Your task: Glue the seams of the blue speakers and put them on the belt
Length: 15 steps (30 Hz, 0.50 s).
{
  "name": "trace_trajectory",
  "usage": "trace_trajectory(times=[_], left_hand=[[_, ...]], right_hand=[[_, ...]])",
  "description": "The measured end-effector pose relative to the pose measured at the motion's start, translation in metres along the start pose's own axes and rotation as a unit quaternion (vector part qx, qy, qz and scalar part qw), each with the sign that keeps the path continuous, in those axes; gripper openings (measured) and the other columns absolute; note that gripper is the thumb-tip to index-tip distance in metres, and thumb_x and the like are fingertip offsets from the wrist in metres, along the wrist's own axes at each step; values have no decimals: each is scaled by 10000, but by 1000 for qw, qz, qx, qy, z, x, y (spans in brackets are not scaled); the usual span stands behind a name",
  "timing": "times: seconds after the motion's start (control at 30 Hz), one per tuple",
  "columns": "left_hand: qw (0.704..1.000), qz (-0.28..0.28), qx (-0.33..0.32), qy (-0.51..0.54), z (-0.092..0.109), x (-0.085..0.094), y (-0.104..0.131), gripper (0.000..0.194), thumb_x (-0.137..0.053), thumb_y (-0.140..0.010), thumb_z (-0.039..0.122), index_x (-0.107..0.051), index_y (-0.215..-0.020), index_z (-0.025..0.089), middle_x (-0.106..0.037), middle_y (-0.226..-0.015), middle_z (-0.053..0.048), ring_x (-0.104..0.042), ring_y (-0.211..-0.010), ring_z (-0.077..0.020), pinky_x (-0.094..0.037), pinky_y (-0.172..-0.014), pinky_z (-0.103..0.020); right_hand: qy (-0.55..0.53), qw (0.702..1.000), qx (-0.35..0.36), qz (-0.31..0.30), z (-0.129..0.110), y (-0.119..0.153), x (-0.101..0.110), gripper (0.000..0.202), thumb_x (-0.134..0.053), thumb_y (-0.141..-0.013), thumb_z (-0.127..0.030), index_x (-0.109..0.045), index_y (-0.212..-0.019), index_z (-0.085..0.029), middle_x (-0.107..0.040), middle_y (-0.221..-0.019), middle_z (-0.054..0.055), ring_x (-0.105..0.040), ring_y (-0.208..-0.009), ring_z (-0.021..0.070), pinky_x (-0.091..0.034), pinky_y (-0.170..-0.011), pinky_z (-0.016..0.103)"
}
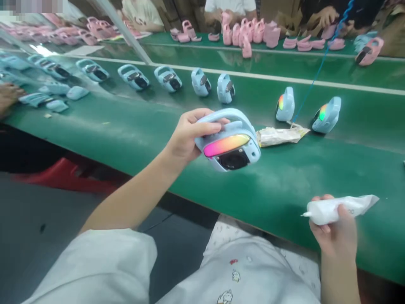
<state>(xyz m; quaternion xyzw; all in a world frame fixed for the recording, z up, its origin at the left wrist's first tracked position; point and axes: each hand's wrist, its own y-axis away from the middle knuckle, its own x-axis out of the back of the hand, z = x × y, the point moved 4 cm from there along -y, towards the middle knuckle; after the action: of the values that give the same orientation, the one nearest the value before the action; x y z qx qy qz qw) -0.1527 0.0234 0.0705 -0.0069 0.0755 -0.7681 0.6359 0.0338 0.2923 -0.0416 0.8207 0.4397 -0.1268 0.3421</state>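
Note:
My left hand (193,135) grips a light blue portable speaker (255,145) by its looped handle, above the green bench. A pink-to-yellow light strip glows on its front, over a dark round speaker face. Lower right, my right hand (337,232) is wrapped round a white squeeze tube (325,210) with a thin nozzle pointing left. Behind the held speaker lies a crumpled whitish wrapped bundle (281,136) with a blue cord tied to it. Two lit blue speakers stand beyond: one speaker (287,104) near the bundle, another speaker (330,116) farther right.
A row of unlit blue speakers (169,79) runs left along the green bench (126,126). Loose blue shell parts (55,95) lie near a co-worker's hand (11,97). Across the bench, other people sit behind pink speakers (243,31). A coiled blue cord (340,25) hangs at right. A red stool (66,175) stands below.

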Motion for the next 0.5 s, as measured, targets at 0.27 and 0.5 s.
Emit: trace_trajectory(times=[0.27, 0.5], left_hand=[[972, -145, 33, 183, -10, -42, 79, 23, -659, -546, 140, -642, -551, 126, -533, -512, 15, -477, -460, -79, -363, -411, -179], [945, -226, 29, 233, -21, -54, 89, 148, -694, -599, 232, -602, -558, 124, -440, -467, 35, -357, -368, -71, -233, -342, -209]], right_hand=[[33, 948, 303, -90, -20, 74, -39, 242, -682, -774, -484, -679, -878, -266, -552, -818, -19, -481, -555, 97, -428, -426, 203], [234, 828, 487, -151, -25, 129, -63, 199, -517, -958, -298, -590, -1130, -365, -455, -920, -8, -528, -870, 137, -528, -671, 250]])
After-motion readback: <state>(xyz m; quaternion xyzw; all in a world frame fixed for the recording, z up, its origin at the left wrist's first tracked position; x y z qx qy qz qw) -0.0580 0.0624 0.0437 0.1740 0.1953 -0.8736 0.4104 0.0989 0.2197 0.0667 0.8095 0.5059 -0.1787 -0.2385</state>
